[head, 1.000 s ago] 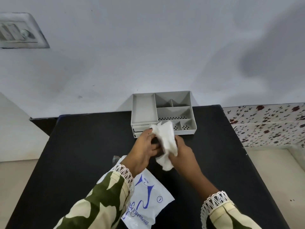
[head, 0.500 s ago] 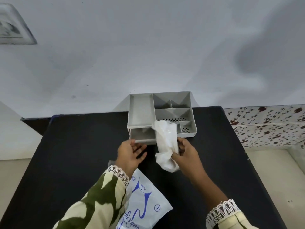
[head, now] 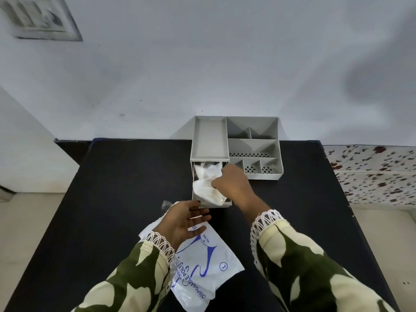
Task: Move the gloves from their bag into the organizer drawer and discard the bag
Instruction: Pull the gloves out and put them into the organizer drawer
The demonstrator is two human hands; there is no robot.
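A grey desk organizer [head: 254, 145] stands at the table's far edge against the wall. Its drawer [head: 194, 188] is pulled out toward me. A bunch of white, thin plastic gloves [head: 206, 185] lies inside the drawer. My right hand [head: 234, 185] is closed on the gloves and presses them down into the drawer. My left hand [head: 186, 219] hovers open, palm up, just in front of the drawer's front edge. The white glove bag [head: 202, 269] with blue print lies flat on the black table below my left hand, partly hidden by my left sleeve.
The black table [head: 117, 199] reaches from the wall to me. A pale wall rises behind the organizer, with a switch plate [head: 40, 18] at the upper left. A floral-patterned surface [head: 373, 172] lies beyond the table's right edge.
The drawer has come further out of the organizer. My right hand has carried the gloves left and down into it. My left hand has let go of the drawer and drawn back, open.
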